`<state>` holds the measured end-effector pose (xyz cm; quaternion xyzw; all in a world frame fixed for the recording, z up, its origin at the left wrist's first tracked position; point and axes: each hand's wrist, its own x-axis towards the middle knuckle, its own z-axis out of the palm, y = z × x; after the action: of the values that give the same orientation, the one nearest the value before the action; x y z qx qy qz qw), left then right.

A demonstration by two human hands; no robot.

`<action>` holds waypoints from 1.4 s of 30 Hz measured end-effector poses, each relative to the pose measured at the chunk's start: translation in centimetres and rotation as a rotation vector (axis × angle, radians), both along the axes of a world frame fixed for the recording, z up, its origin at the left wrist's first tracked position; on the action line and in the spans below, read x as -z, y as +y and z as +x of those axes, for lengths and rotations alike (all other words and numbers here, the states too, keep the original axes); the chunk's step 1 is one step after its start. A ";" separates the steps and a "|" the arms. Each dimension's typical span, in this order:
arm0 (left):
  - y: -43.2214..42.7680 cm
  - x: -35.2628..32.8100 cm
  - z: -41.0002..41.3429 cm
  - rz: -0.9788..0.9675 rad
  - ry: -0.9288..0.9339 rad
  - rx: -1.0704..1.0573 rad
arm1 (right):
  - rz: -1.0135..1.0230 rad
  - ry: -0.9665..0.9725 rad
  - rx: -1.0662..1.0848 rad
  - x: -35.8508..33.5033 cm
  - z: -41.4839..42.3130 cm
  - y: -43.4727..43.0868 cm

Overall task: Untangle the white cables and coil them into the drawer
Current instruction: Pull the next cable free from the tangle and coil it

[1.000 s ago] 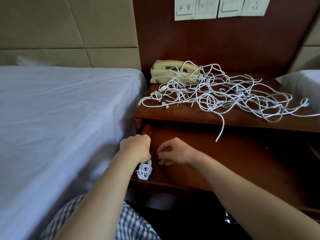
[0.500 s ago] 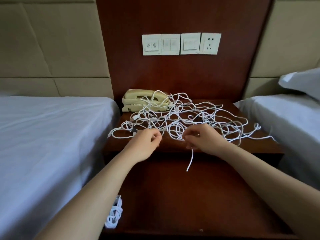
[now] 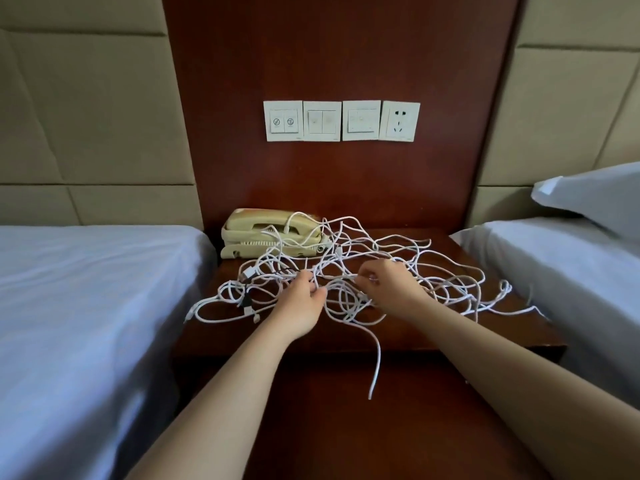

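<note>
nightstand (image 3: 419,332) between beds (image 3: 86,289) | white cables (image 3: 446,271) tangled on top | left hand (image 3: 302,303), right hand (image 3: 389,287): each grip pinches cables

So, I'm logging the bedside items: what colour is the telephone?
Cream-beige telephone, shown best in the head view.

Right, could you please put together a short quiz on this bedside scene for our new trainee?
1. True or false: the telephone sits at the nightstand's right rear.
2. Both the left hand and right hand pinch: A) a pillow, B) white cables, C) a switch.
3. Fill in: one loose cable end hangs over the front edge above the open ____.
Key: 1 false, left rear; 2 B; 3 drawer.
</note>
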<state>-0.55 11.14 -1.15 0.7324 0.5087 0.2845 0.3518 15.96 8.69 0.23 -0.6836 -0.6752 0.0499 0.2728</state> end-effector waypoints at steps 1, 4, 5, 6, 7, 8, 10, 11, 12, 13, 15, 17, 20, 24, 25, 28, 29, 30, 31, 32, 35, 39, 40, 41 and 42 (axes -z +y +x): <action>0.0 -0.2 0.3 -0.031 -0.062 -0.024 | 0.021 0.014 0.000 0.0 0.1 -0.1; -0.1 -0.6 0.8 0.051 -0.181 -0.114 | 0.083 0.041 -0.031 -0.5 0.5 -0.5; -0.1 -0.8 0.8 0.098 -0.214 -0.135 | 0.094 0.033 -0.042 -0.7 0.8 -0.6; -0.3 -1.0 0.8 0.141 -0.251 -0.150 | 0.093 0.023 -0.048 -0.9 1.1 -0.7; -0.4 -1.3 0.9 0.184 -0.290 -0.164 | 0.082 0.019 -0.046 -1.1 1.4 -0.7; -0.5 -1.6 0.8 0.234 -0.328 -0.183 | 0.067 0.019 -0.039 -1.3 1.7 -0.7; -0.5 -2.3 0.8 0.334 -0.397 -0.231 | 0.037 0.014 -0.020 -1.4 2.3 -0.6; -0.5 -2.6 0.7 0.373 -0.427 -0.248 | 0.029 0.003 -0.014 -1.4 2.6 -0.5; -0.5 -2.9 0.6 0.413 -0.438 -0.262 | 0.028 -0.004 -0.011 -1.4 2.7 -0.4; -0.6 -3.2 0.5 0.458 -0.432 -0.278 | 0.031 -0.002 -0.009 -1.4 2.8 -0.4; -0.7 -3.5 0.2 0.534 -0.429 -0.303 | 0.070 0.019 -0.022 -1.6 2.6 -0.3; -0.6 -4.0 -0.1 0.562 -0.464 -0.303 | 0.150 0.070 -0.032 -2.2 2.2 -0.4; -0.6 -4.9 -0.5 0.620 -0.479 -0.279 | 0.201 0.139 -0.069 -3.2 1.2 -0.8; -1.1 -5.8 -0.7 0.675 -0.478 -0.232 | 0.249 0.209 -0.114 -4.6 0.9 -1.4; -1.2 -5.7 -0.7 0.678 -0.470 -0.209 | 0.258 0.241 -0.134 -5.0 0.9 -1.6; -1.5 -5.2 -0.6 0.682 -0.426 -0.143 | 0.191 0.249 -0.222 -5.9 0.6 -2.4; -1.7 -5.1 -0.4 0.693 -0.409 -0.128 | 0.171 0.192 -0.254 -6.1 0.3 -2.6; -1.9 -5.1 -0.3 0.704 -0.396 -0.118 | 0.172 0.132 -0.285 -6.3 0.0 -2.9; -2.2 -5.1 -0.1 0.715 -0.388 -0.111 | 0.182 0.090 -0.305 -6.4 -0.3 -3.3; -2.3 -5.1 0.0 0.726 -0.382 -0.103 | 0.202 0.075 -0.319 -6.6 -0.4 -3.6; -2.7 -5.0 0.0 0.741 -0.349 -0.058 | 0.237 0.095 -0.273 -7.1 -0.4 -4.7; -3.0 -4.3 -0.3 0.745 -0.281 0.013 | 0.216 0.043 -0.267 -7.4 0.1 -6.0; -3.1 -4.2 -0.4 0.747 -0.260 0.033 | 0.233 0.008 -0.244 -7.5 0.4 -6.2; -3.1 -4.1 -0.4 0.743 -0.235 0.050 | 0.262 -0.013 -0.213 -7.5 0.7 -6.5; -3.2 -4.0 -0.5 0.728 -0.212 0.065 | 0.293 -0.012 -0.184 -7.6 1.2 -6.8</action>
<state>-1.09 7.92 2.86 0.7917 0.3116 0.5096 0.1282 17.13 1.90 7.80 -0.5722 -0.7364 -0.0284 0.3598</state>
